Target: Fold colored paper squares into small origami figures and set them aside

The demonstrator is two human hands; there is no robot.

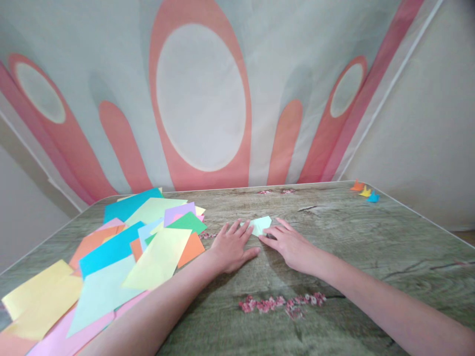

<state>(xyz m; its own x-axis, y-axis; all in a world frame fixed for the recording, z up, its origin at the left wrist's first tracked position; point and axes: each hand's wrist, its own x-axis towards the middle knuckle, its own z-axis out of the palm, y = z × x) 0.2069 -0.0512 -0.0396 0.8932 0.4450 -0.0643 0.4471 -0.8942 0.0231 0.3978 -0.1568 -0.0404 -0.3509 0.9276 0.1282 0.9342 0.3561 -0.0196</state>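
A small piece of folded pale mint-green paper (261,225) lies flat on the wood-patterned table, its right end shaped to a blunt point. My left hand (233,247) rests palm down with fingers spread, the fingertips over the paper's left end. From the right, my right hand (291,244) reaches to the paper's lower right edge, its fingers apart and slightly bent, the fingertips at or just beside it. Neither hand grips anything that I can see. The paper's left part is partly hidden under my left fingers.
A loose heap of coloured paper sheets (159,259) covers the table's left side, close to my left forearm. Small folded orange (357,186), yellow (365,191) and blue (373,197) paper pieces stand at the far right corner. A printed backdrop (202,99) hangs behind the table (356,311).
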